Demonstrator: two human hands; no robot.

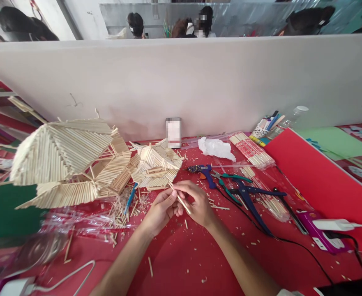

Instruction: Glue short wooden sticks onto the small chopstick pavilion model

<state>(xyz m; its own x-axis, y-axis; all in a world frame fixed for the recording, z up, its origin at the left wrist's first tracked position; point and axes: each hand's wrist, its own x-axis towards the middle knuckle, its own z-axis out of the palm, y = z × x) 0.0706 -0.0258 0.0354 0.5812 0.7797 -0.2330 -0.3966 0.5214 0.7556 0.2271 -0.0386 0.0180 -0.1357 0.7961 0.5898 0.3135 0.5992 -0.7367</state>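
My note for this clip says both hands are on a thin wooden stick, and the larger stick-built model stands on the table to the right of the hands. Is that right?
Not quite: the side is wrong. The head view shows the larger stick-built model to the left of the hands. The left hand and right hand are indeed on a thin wooden stick.

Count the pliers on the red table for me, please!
2. Green-handled pliers lie beside the blue glue gun, and bigger blue-handled pliers lie just right of those. Any under other things would be hidden.
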